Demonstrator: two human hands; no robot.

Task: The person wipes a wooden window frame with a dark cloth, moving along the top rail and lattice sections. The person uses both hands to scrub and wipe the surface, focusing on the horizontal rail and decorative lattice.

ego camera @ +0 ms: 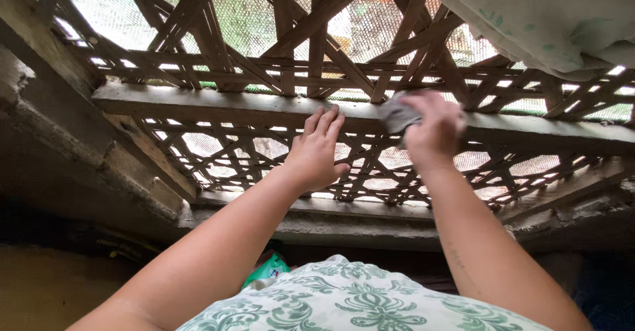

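Against the wooden beam (198, 103) of the lattice window (264, 33), left hand (316, 151) rests open-fingered — right hand (433, 129) clenches a grey cloth (395, 114); rough slats could likely snag it.

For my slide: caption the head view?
Right hand presses grey cloth on wooden rail; left hand steadies.

Wooden lattice window (264, 60) backed by wire mesh, daylight behind; rough concrete wall (59, 146) at left.
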